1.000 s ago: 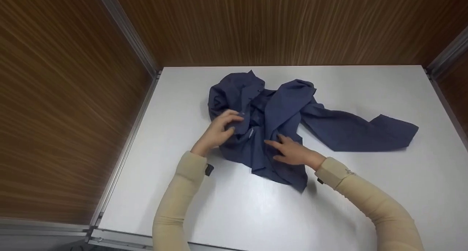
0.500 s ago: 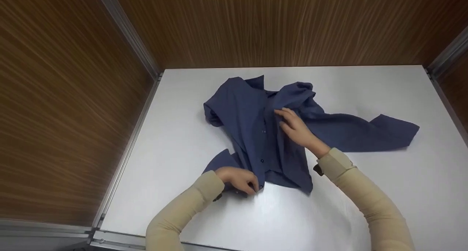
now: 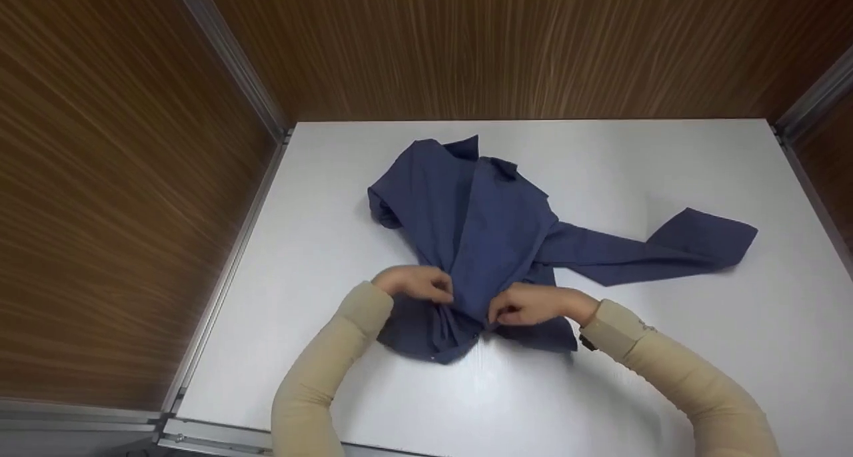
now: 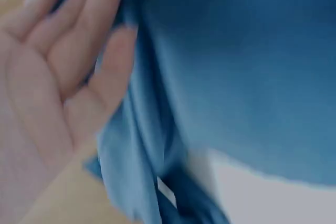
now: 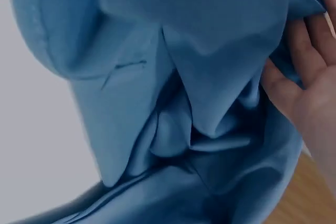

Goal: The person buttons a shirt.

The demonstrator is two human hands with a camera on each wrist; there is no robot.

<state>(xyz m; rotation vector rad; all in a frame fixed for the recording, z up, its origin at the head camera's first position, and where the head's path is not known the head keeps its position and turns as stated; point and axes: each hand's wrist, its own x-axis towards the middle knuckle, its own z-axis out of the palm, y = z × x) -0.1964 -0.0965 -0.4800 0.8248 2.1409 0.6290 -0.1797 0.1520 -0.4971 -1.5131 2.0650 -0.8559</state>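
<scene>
A dark blue long-sleeved button shirt (image 3: 500,217) lies bunched on the white table, its collar toward the back wall. One sleeve stretches out to the right. My left hand (image 3: 418,284) pinches the left front, where folds gather below the fingertips. In the left wrist view its thumb (image 4: 113,72) lies against the gathered cloth. My right hand (image 3: 530,304) pinches the lower edge of the right front, close to the left hand. The right wrist view shows its fingers (image 5: 310,51) partly hidden in the cloth. The shirt's left sleeve is mostly hidden.
The white table (image 3: 300,244) runs back to a brown wood-grain wall (image 3: 506,50). Another wood-grain panel (image 3: 120,197) with a metal rail bounds the left side. A third panel stands at the far right.
The left hand pulled the left front down, then moved up a little. My right hand moved down, drawing the right front toward the middle. The stretched sleeve has shifted and twisted.
</scene>
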